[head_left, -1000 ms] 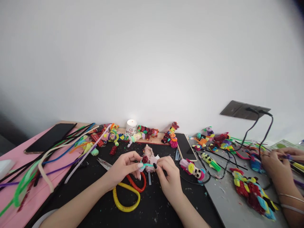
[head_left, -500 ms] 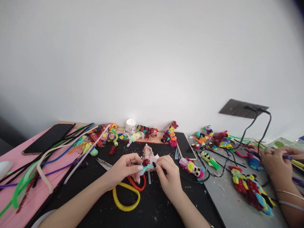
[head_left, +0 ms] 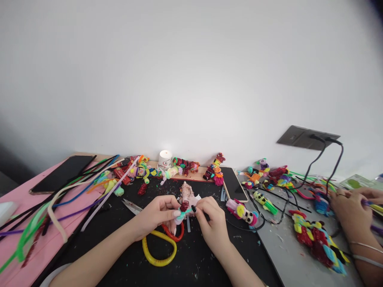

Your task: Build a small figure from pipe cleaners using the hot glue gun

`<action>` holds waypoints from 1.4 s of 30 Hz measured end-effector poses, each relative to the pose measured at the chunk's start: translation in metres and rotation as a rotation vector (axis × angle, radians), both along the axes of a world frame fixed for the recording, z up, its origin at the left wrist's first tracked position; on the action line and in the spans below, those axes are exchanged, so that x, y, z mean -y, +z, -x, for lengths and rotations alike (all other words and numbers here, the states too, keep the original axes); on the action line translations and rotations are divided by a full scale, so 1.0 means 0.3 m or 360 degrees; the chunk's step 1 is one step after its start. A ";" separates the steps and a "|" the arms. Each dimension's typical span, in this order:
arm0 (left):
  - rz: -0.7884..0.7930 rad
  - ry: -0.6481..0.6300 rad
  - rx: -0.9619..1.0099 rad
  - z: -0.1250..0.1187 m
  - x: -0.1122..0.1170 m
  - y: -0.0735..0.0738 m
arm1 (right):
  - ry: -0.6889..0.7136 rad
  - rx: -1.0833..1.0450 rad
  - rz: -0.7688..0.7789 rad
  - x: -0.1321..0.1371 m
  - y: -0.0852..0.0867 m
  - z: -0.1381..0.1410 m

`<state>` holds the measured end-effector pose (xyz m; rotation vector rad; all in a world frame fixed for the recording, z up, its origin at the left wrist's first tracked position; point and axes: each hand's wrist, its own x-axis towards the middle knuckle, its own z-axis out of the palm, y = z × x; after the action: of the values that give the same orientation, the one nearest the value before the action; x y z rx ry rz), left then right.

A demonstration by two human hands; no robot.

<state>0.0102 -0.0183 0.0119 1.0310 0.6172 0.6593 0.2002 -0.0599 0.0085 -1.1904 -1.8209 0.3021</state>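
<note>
Between my hands is a small pipe-cleaner figure (head_left: 180,215), with dark red tinsel at the top and mint green below. My left hand (head_left: 160,215) pinches its mint part between thumb and fingers. On the other side, my right hand (head_left: 212,219) has thumb and forefinger closed on the mint pipe-cleaner end, near a dark tip. Scissors (head_left: 158,264) with one yellow and one red handle lie beneath my left hand, blades pointing up and left. Just behind the figure stands a glue gun (head_left: 187,192), its body partly hidden by my hands.
Loose pipe cleaners (head_left: 55,211) spread over the pink board (head_left: 18,203) at left, beside a phone (head_left: 60,173). Finished figures, a paper cup (head_left: 165,159) and another phone (head_left: 235,183) line the back. At right, cables hang from a socket (head_left: 308,137); a co-worker's hands (head_left: 351,209) work there.
The figure has turned slightly between my fingers, and more of its mint part shows. My hands stay in nearly the same place. The co-worker's hand has shifted a little.
</note>
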 end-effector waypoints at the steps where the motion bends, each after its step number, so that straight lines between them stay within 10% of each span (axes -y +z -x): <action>1: 0.0011 -0.0009 0.0005 0.000 0.001 0.000 | 0.0006 -0.0005 0.0010 0.000 -0.001 0.001; 42: -0.0078 0.0030 -0.0091 -0.011 0.009 -0.010 | -0.0007 0.0000 0.0044 0.000 -0.005 0.010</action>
<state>0.0135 -0.0209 0.0090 1.0935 0.6644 0.6661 0.1972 -0.0599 0.0071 -1.2134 -1.8191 0.3254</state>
